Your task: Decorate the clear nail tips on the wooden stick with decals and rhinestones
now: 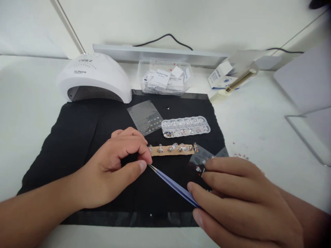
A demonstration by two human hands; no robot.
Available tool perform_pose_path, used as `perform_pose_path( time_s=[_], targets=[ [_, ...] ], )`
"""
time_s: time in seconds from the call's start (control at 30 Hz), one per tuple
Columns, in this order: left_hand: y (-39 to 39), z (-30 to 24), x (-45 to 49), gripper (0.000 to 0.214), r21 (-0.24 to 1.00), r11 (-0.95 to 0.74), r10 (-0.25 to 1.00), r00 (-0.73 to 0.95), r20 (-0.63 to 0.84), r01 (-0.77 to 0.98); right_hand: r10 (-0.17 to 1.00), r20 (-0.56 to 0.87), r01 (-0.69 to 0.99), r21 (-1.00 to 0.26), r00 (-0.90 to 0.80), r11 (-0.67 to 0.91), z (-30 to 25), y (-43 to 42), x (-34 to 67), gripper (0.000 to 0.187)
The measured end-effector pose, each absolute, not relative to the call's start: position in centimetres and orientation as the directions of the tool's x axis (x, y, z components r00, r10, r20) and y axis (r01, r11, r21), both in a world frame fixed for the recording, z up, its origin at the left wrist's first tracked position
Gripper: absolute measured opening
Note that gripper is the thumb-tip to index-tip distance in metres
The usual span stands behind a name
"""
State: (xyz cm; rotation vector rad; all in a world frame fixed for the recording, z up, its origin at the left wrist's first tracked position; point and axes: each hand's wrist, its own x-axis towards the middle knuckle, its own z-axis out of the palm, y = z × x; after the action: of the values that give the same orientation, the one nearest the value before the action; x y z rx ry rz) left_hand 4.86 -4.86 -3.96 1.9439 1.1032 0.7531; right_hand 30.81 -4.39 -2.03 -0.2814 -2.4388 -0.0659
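Observation:
My right hand grips blue tweezers between thumb and fingers, with their metal tips pointing to the left. Those tips meet the thumb and forefinger of my left hand, which are closed in a pinch; anything between them is too small to make out. Just beyond lies a tan strip bearing several clear, decorated nail tips on small round metal pieces. Under my right fingers is a clear sticker sheet, partly hidden.
Behind the strip sit a clear rhinestone case and another sticker sheet on the black mat. At the back stand a white nail lamp, a tub of alcohol pads, a box and a gold-capped bottle.

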Motion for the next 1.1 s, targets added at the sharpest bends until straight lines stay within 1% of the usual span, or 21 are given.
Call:
perform_pose_path(
  time_s=[0.07,0.2,0.27,0.33,0.43,0.5,0.57,0.63,0.97,1.1],
  targets=[
    [-4.6,-4.1,4.6,0.012,0.82,-0.363,0.888,0.431,0.16,0.443,0.218,0.611,0.244,-0.041,-0.761,0.969,-1.6,-4.2,30.9,0.027],
    [-3.6,-4.5,4.0,0.01,0.735,-0.457,0.878,0.389,0.28,0.501,0.135,0.556,0.127,-0.054,-0.82,0.99,-1.2,-2.7,31.5,0.026],
    [-3.2,-4.7,3.7,0.009,0.676,-0.522,0.848,0.405,0.343,0.52,0.13,0.543,0.11,-0.069,-0.829,0.992,-1.6,-1.9,31.7,0.024],
    [-2.9,-4.7,3.6,0.009,0.613,-0.574,0.816,0.439,0.376,0.542,0.122,0.569,0.098,-0.073,-0.813,0.992,-2.4,-1.6,31.7,0.018],
    [-2.8,-4.7,3.6,0.006,0.521,-0.626,0.779,0.497,0.382,0.58,0.15,0.622,0.127,-0.082,-0.768,0.989,-3.6,-1.8,31.3,0.011],
    [-2.8,-4.6,3.6,0.006,0.48,-0.644,0.764,0.529,0.369,0.595,0.229,0.632,0.198,-0.121,-0.74,0.973,-4.1,-2.1,31.1,0.01],
    [-2.8,-4.6,3.7,0.007,0.464,-0.654,0.755,0.553,0.352,0.598,0.258,0.625,0.209,-0.152,-0.737,0.966,-4.3,-2.3,31.0,0.011],
    [-2.7,-4.7,3.8,0.007,0.456,-0.671,0.739,0.575,0.352,0.584,0.255,0.621,0.196,-0.164,-0.741,0.967,-4.3,-2.4,31.0,0.011],
    [-2.8,-4.8,3.8,0.007,0.434,-0.728,0.683,0.61,0.402,0.53,0.247,0.614,0.188,-0.16,-0.75,0.969,-4.6,-2.2,30.8,0.01],
    [-2.8,-4.8,3.8,0.006,0.439,-0.726,0.684,0.619,0.385,0.529,0.235,0.622,0.183,-0.148,-0.747,0.972,-4.5,-2.1,30.7,0.009]
  ],
)
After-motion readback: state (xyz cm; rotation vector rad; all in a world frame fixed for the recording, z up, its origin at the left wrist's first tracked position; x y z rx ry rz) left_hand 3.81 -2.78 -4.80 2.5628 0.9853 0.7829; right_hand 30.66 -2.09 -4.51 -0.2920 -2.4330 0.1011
